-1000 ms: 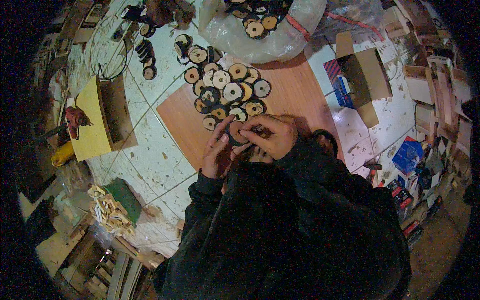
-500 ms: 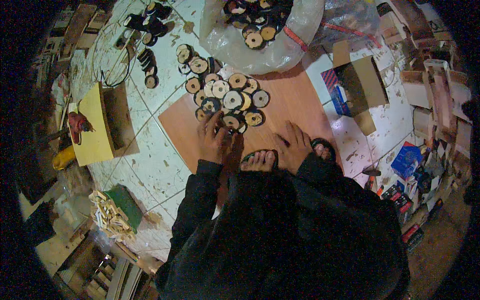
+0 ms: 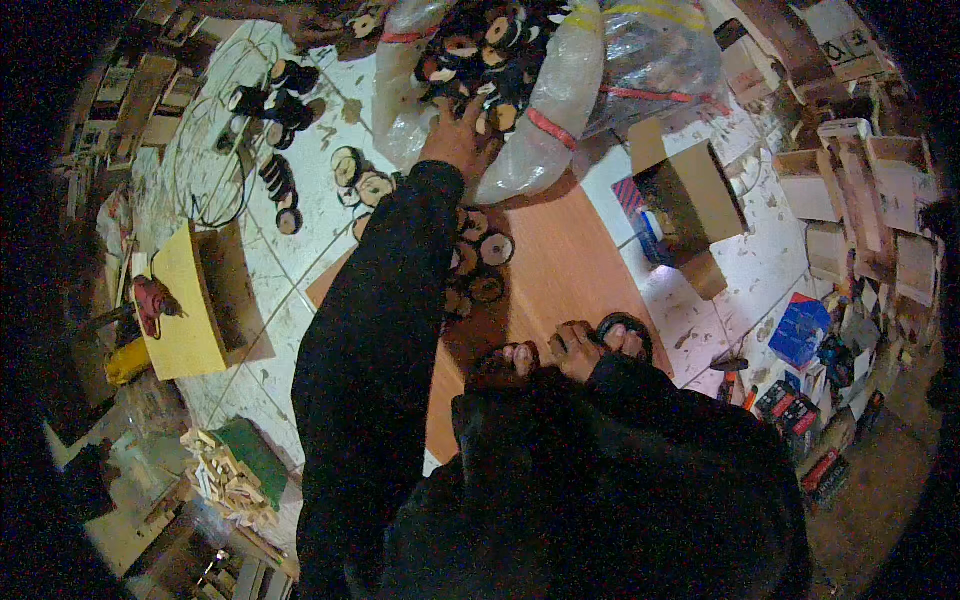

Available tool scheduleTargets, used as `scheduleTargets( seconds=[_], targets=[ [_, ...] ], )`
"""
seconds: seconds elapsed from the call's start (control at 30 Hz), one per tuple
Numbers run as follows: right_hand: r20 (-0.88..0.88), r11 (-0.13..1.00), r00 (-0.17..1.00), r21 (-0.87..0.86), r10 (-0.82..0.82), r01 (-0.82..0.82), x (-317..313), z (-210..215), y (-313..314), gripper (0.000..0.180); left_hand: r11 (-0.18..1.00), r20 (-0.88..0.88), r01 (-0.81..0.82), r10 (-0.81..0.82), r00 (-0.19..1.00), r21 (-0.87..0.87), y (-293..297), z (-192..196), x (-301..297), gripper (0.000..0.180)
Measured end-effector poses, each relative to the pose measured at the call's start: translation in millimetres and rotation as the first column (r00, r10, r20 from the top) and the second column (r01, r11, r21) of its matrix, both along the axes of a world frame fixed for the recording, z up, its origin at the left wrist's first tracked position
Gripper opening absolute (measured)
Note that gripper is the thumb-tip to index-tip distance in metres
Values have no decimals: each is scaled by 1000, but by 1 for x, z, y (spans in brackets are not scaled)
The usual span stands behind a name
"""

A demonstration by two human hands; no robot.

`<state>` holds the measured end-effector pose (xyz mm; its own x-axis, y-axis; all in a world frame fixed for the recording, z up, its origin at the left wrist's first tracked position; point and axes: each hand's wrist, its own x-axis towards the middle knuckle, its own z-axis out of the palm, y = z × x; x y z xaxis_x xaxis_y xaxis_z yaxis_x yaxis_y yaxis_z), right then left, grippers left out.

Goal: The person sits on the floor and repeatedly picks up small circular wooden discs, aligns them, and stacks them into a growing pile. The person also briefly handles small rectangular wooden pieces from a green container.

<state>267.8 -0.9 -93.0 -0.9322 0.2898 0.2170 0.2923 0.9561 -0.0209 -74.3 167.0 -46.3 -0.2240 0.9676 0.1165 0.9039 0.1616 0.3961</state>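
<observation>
My left hand (image 3: pixel 460 137) reaches far forward over the rim of a clear plastic bag (image 3: pixel 534 160). Its fingers are spread among round, dark-rimmed wooden discs (image 3: pixel 497 30) with centre holes; the fingertips are partly hidden. One pale disc (image 3: pixel 502 118) lies beside that hand. My right hand (image 3: pixel 574 352) is low near my feet, fingers apart and slightly bent, holding nothing. More discs (image 3: pixel 496 249) lie on a brown board (image 3: pixel 560 255), partly covered by my left sleeve. Several others (image 3: pixel 375 188) rest on the tiles left of the bag.
Dark cylindrical pieces (image 3: pixel 277 105) lie at far left. An open carton (image 3: pixel 695 205) stands right of the board, a yellow-sided box (image 3: pixel 190 305) at left. Wood offcuts (image 3: pixel 232 475) fill a green box. Another person's limb (image 3: pixel 315 30) enters at the top.
My left hand has left the discs on the board and moved forward into the bag. My right hand has drawn back a little. Another person's limb has come into view at the top.
</observation>
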Motion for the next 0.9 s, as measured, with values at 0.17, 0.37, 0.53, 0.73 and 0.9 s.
scheduleTargets(
  seconds=[0.17,0.37,0.53,0.73,0.9],
  targets=[
    [-50,994,994,-52,-99,97,0,-22,-11,18,997,-94,1,-8,996,-75,17,-30,-6,55],
    [109,874,967,-414,-230,254,-12,0,10,15,986,278,-123,88,957,113,-1,-7,-20,60],
    [331,-143,875,-943,-353,299,-12,58,70,13,906,999,-424,9,35,7,-38,42,-2,45],
    [156,-340,849,-940,-505,-30,-34,112,89,15,987,740,-159,-103,-665,-6,-131,86,38,68],
    [50,-304,836,-942,-546,-142,-58,152,90,17,980,738,-185,-69,-671,-77,-178,99,70,74]
  ],
)
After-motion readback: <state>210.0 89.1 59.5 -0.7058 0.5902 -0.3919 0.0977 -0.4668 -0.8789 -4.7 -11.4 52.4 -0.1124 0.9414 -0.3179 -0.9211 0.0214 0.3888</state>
